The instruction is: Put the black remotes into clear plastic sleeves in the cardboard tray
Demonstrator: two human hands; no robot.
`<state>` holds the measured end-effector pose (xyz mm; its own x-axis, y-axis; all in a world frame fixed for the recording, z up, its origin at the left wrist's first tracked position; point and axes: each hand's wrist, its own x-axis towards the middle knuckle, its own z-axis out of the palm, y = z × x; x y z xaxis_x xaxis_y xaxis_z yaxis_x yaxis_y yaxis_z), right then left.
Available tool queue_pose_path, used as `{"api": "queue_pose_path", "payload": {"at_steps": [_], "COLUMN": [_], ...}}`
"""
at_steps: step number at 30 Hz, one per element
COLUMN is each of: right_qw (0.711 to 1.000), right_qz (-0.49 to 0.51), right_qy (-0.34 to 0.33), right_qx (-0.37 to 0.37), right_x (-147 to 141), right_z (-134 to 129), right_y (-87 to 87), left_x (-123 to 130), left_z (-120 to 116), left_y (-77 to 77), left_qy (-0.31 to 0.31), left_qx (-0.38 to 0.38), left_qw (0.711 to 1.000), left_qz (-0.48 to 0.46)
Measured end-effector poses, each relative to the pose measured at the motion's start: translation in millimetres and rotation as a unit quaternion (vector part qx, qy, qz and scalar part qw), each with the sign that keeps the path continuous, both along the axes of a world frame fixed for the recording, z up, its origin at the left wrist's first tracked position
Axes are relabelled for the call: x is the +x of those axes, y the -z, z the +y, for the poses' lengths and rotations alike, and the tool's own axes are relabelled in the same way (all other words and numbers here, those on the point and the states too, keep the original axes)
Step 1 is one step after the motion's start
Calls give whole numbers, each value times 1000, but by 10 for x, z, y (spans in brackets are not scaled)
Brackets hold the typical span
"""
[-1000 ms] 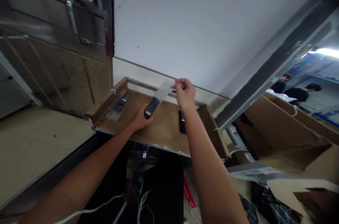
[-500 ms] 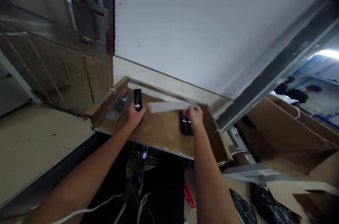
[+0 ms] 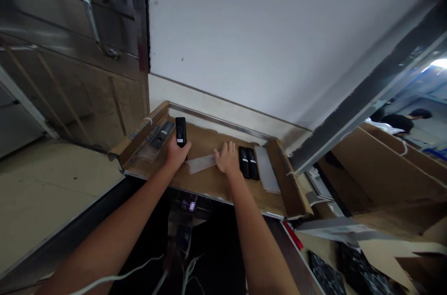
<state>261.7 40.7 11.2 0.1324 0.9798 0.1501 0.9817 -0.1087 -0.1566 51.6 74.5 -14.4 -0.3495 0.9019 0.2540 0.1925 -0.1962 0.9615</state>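
My left hand [image 3: 177, 151] is wrapped round a black remote control [image 3: 180, 130], a slim handset with a white label, held upright over the cardboard tray [image 3: 206, 186]. My right hand [image 3: 226, 159] lies flat, fingers spread, on a clear plastic sleeve [image 3: 201, 164], covering its right end. Just right of that hand, two more black remote controls [image 3: 248, 163] with white labels lie side by side. A stack of clear sleeves [image 3: 268, 169] rests along the tray's right side. At the left side, a bagged black remote control [image 3: 161, 136] lies in its sleeve.
A white wall [image 3: 230, 43] rises behind the tray, with a metal door and handle [image 3: 96, 23] at left. Large cardboard boxes [image 3: 394, 174] stand at right, with a person [image 3: 401, 120] beyond them. White cables [image 3: 115, 278] run below my arms.
My right hand has moved left, from above the pair of remote controls, and now presses the sleeve flat on the tray. The sleeve has come down with it. My left hand stays put.
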Motion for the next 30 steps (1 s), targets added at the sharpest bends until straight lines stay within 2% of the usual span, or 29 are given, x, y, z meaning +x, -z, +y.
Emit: {"api": "queue_pose_path", "payload": {"at_steps": [2, 4, 8, 15, 21, 26, 28, 30], "right_qw": [999, 999, 999, 998, 997, 999, 1000, 1000], "right_qz": [-2, -7, -9, -1, 18, -10, -13, -1], "right_qy": [10, 4, 17, 33, 46, 25, 1, -2], "right_qx": [-46, -33, 50, -62, -66, 43, 26, -24], "right_x": [-53, -61, -23, -58, -105, -140, -145, -146], "right_z": [3, -3, -50, -143, -184, -288, -301, -296], "right_y": [150, 207, 154, 260, 207, 187, 202, 217], "left_x": [4, 4, 10, 16, 6, 6, 4, 0], "left_z": [-2, 1, 12, 10, 11, 4, 3, 4], "left_y": [-2, 2, 16, 6, 5, 7, 9, 14], "left_qy": [3, 9, 9, 19, 16, 18, 20, 20], "left_qx": [3, 3, -13, -29, -27, -27, -37, -41], "left_qw": [1000, 1000, 1000, 999, 999, 999, 999, 999], "left_qz": [0, 6, 23, 38, 38, 31, 28, 26]}}
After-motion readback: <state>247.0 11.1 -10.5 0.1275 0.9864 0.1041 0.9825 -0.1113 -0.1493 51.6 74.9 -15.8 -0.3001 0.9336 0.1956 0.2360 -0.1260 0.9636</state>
